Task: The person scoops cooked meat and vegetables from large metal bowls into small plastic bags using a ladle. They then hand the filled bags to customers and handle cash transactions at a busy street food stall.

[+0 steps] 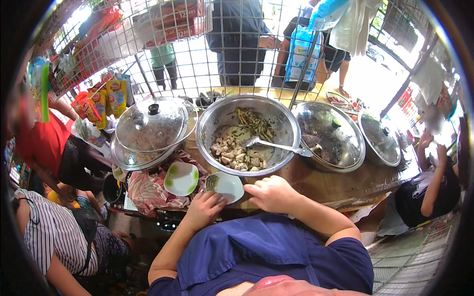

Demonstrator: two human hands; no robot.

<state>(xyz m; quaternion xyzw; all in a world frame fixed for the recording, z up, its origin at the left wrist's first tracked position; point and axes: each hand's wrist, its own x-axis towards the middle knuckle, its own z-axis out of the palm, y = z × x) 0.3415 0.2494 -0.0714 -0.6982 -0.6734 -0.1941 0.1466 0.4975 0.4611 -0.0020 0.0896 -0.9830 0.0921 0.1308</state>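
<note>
My left hand (208,208) grips the near left rim of a small squarish white bowl (230,188) with a green-patterned corner. Close to that bowl's right edge is my right hand (276,194), its fingers curled; whether they hold something is hidden. A second white bowl with green corners (182,179) lies to the left on a red patterned cloth (152,188). Beyond both hands stands a wide metal basin (247,172) with chunks of cooked food (239,155) and a clump of dark green leafy food (254,121). A metal serving spoon (279,145) leans in it, handle over the right rim.
Glass-lidded pans stand left (150,127) and right (329,133) of the basin, with another lidded pan (379,138) farther right. A wire grille (240,48) rises behind the wooden counter (296,185). People stand beyond it and at both sides; sachets (116,98) hang at left.
</note>
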